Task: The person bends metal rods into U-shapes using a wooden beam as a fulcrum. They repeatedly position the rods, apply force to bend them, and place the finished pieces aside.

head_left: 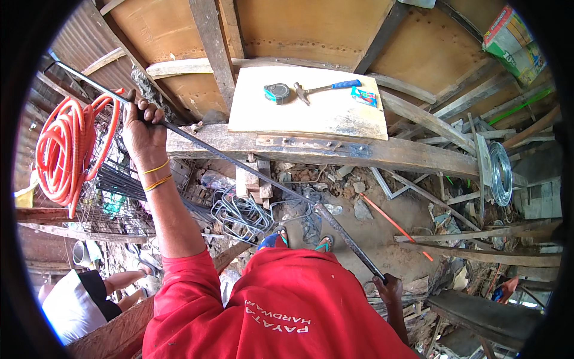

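A long dark steel bar (pixel 230 151) runs slantwise across my front, from the far left down to the near right. My left hand (pixel 145 125) is wrapped round its upper part, arm stretched forward. Its lower section, beyond a step near the middle, looks thicker, like a pipe (pixel 347 236). My right hand (pixel 390 288) is closed round the low end of that section, beside my waist. Ahead, on a pale board (pixel 251 113), lie a tape measure (pixel 277 93), a claw hammer (pixel 332 87) with a blue handle and a small blue-and-red packet (pixel 363 96).
A thick wooden beam (pixel 412 163) with metal pegs supports the board. Orange corrugated hose (pixel 63 149) hangs at left; coiled wire (pixel 501 173) hangs at right. Grey tubing or rod (pixel 242 215) lies tangled below, and an orange rod (pixel 394 224) leans nearby. Another person (pixel 78 308) is at lower left.
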`<state>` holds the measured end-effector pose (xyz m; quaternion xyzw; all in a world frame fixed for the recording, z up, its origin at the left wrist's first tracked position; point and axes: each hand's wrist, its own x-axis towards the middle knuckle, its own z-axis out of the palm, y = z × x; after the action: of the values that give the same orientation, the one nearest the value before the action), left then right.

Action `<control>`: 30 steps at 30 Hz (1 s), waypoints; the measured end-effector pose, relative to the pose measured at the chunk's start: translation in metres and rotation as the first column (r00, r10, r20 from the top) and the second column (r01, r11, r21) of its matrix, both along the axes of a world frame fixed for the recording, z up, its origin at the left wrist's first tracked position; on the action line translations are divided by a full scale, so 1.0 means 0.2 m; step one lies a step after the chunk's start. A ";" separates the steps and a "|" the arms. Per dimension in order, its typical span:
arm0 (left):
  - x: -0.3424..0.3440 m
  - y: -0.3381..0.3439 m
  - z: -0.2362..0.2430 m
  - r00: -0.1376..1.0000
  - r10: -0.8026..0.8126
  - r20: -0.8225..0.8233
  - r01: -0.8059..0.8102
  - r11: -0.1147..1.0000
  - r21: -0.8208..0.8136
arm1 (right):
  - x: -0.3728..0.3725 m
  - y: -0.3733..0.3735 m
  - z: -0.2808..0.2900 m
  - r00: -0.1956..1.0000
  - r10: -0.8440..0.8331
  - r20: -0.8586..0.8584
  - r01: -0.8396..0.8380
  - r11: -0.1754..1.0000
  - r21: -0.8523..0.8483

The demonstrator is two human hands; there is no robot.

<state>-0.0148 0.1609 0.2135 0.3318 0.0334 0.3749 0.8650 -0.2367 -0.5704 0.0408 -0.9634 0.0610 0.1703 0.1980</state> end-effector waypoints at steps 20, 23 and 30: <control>-0.41 -1.07 -0.65 0.698 0.260 -0.668 0.143 0.863 0.485 | 0.81 0.13 0.08 0.963 0.269 -0.027 -0.253 0.933 0.254; -0.43 -0.87 -0.69 0.459 0.782 -0.422 -0.201 0.554 0.808 | 0.88 -0.08 0.12 0.950 0.299 -0.088 -0.275 0.937 0.214; -0.32 -0.98 -0.77 0.817 -0.015 -0.577 0.271 0.893 0.359 | 1.11 -0.58 0.27 0.941 0.265 -0.211 -0.220 0.952 0.212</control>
<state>-0.0789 -0.0350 0.0590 0.6088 0.1770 0.1914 0.7493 -0.0142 -0.6860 0.0956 -0.9137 -0.0514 0.3120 0.2553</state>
